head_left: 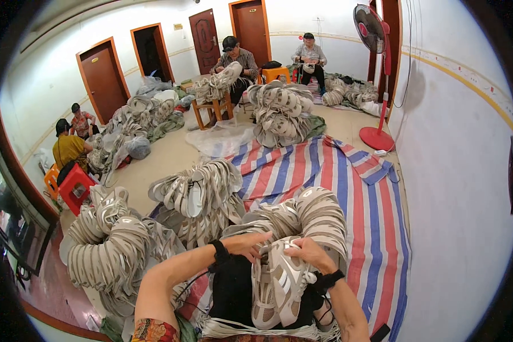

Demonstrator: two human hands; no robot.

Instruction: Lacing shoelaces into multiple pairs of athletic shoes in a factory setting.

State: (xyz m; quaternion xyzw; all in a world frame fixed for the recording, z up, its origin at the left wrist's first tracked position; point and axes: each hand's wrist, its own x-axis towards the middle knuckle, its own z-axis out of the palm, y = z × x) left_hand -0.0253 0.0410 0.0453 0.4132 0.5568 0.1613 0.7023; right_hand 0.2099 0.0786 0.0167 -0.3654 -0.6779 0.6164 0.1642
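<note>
Pinching one of two pale shoe uppers [286, 276] over the lap with the right hand [312, 255]; reaching their tops with the left hand [244, 245], grip unclear. Hemmed ahead and leftward by three near heaps [196, 194]; beyond, rightward, one red fan [387, 65].

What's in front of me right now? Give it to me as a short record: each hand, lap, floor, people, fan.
Left hand: the left hand is at the top of the leftmost of the beige-and-white shoe uppers; grip unclear
Right hand: the right hand holds the neighbouring upper near its top
Lap: both uppers, over black clothing
Floor: striped sheet in red, white and blue; bundles of similar uppers
People: four others in the room
Fan: red-and-black standing fan by the right wall
</note>
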